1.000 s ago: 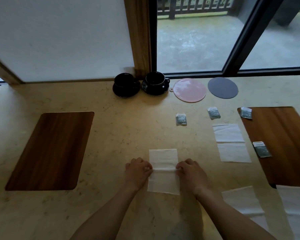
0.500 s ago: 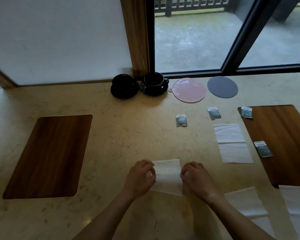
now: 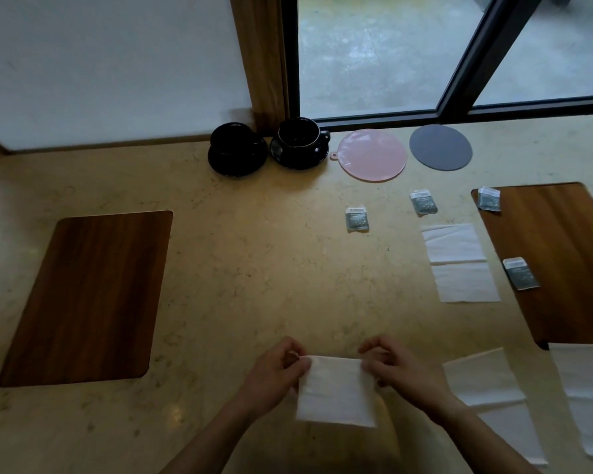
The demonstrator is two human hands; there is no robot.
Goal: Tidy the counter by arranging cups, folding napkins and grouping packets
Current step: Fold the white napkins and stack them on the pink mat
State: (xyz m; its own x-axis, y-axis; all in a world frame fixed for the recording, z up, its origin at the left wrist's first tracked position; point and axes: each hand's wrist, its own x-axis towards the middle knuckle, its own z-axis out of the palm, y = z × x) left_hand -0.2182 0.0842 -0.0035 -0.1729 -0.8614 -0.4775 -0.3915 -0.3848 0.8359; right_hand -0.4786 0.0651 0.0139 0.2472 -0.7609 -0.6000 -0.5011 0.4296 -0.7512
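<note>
A white napkin (image 3: 336, 391) lies folded in half on the stone counter (image 3: 254, 268) near its front edge. My left hand (image 3: 274, 374) pinches its top left corner and my right hand (image 3: 397, 371) pinches its top right corner. Two black cups on saucers (image 3: 237, 148) (image 3: 300, 142) stand side by side at the back by the window. Grey packets lie scattered: one mid-counter (image 3: 356, 218), one further right (image 3: 423, 201), and two on the right wooden mat (image 3: 489, 199) (image 3: 521, 273). Three unfolded napkins lie to the right (image 3: 459, 263) (image 3: 490, 395) (image 3: 586, 398).
A wooden placemat (image 3: 86, 295) lies at the left and another (image 3: 562, 261) at the right. A pink round mat (image 3: 372, 155) and a grey round mat (image 3: 440, 147) rest at the back by the window frame. A white wall rises behind the counter's left part.
The napkin's far half has been brought over toward me, so it now lies doubled. Both hands moved from its middle sides to the top corners of the fold.
</note>
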